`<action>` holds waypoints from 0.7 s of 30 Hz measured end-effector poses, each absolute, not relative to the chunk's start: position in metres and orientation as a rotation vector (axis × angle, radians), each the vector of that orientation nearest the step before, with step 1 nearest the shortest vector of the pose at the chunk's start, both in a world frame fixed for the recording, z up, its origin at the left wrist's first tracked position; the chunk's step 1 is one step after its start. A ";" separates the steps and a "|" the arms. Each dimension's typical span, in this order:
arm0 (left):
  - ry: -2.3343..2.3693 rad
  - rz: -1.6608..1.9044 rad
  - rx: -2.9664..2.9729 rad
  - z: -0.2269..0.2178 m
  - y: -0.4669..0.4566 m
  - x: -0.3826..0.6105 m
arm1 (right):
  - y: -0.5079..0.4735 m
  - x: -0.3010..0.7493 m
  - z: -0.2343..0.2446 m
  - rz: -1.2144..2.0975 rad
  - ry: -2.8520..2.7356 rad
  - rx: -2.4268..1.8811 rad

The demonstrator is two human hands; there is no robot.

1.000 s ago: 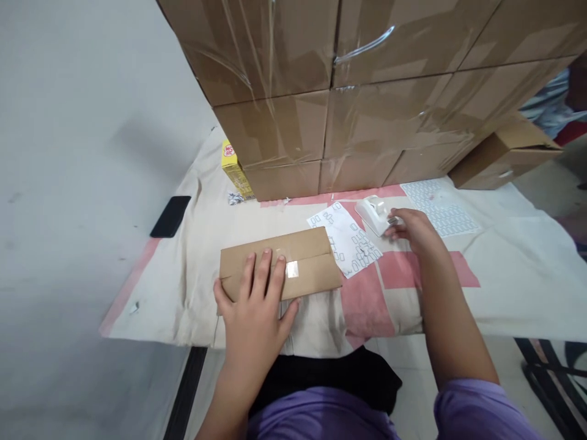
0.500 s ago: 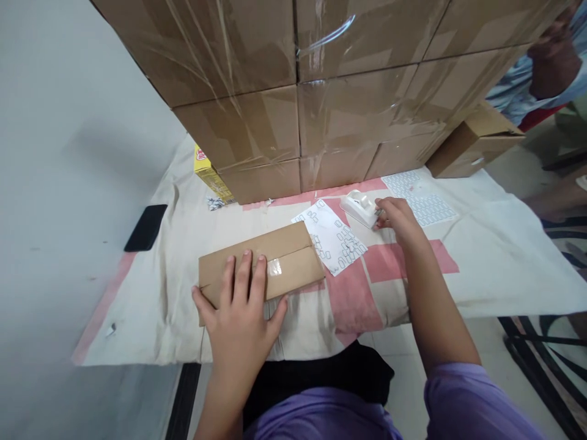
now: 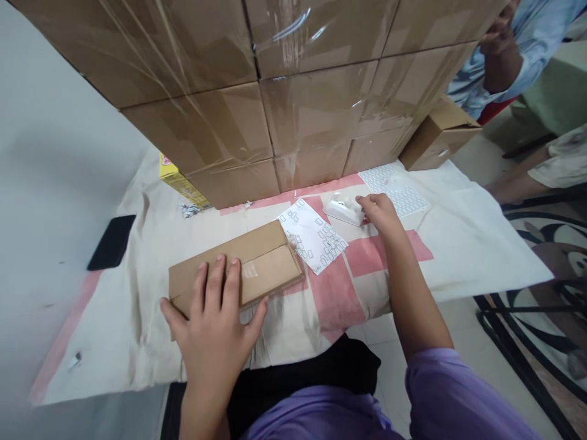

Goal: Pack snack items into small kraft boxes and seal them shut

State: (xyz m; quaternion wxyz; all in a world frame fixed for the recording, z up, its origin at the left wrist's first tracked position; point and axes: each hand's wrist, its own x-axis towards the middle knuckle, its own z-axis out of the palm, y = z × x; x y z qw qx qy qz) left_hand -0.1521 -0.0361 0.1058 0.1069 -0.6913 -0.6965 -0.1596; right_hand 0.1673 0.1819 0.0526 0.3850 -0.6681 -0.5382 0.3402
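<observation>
My left hand [image 3: 215, 318] lies flat, fingers spread, on the near left part of a flat brown cardboard packet [image 3: 266, 260] with a clear tape strip across its flap. The packet rests on a cream and pink cloth [image 3: 463, 238]. My right hand [image 3: 378, 211] reaches forward, its fingers curled at the right end of a small white tape dispenser [image 3: 342, 209]. A white sheet of small stickers [image 3: 314, 241] lies between the packet and the dispenser.
A wall of taped cardboard boxes [image 3: 257, 91] stands behind the cloth. A yellow carton [image 3: 177, 177] sits at its left foot, a black phone [image 3: 111, 242] left of the cloth, another sticker sheet [image 3: 401, 192] and small box [image 3: 438, 137] right. Another person [image 3: 513, 43] sits far right.
The view has swung left and down, so everything has shifted in the picture. My right hand has closed in on the dispenser's end. My left hand stays on the packet.
</observation>
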 end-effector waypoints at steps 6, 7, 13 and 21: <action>-2.046 -0.467 -2.025 0.106 -0.034 -0.149 | 0.179 0.166 0.050 0.877 -1.310 -1.731; -2.046 -0.465 -2.018 0.106 -0.033 -0.149 | 0.179 0.166 0.050 0.858 -1.308 -1.732; -2.020 -0.429 -2.028 0.106 -0.032 -0.150 | 0.181 0.171 0.038 0.909 -1.220 -1.620; -2.057 -0.455 -2.016 0.107 -0.031 -0.147 | 0.180 0.166 0.031 0.972 -1.025 -1.534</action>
